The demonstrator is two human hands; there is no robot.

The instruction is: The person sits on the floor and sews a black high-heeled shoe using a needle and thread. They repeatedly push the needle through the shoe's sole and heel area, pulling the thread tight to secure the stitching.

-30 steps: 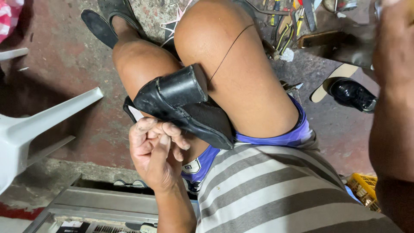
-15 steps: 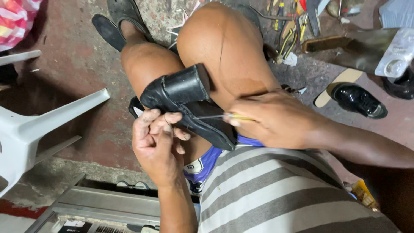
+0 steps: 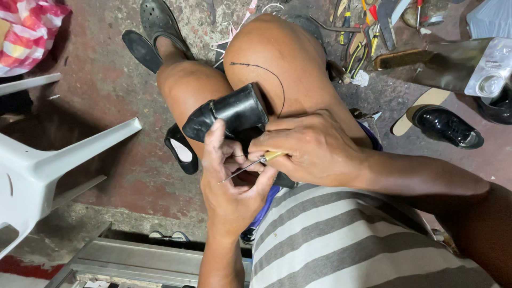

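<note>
Floor (image 3: 122,106): bare reddish concrete to the left of the knees; white plastic chair (image 3: 48,160) at the left edge; scattered hand tools (image 3: 362,32) and a black shoe on an insole (image 3: 445,125) crowd the upper right.

Left hand (image 3: 229,181): palm up under the work, grip closed on the black shoe (image 3: 229,114).

Right hand (image 3: 314,149): knuckles up, grip pinched tight on the awl (image 3: 250,165), its thin shaft slanting down-left.

Black shoe: glossy leather with a block heel, resting on the thighs; dark thread (image 3: 272,80) arcs across the right knee.
</note>
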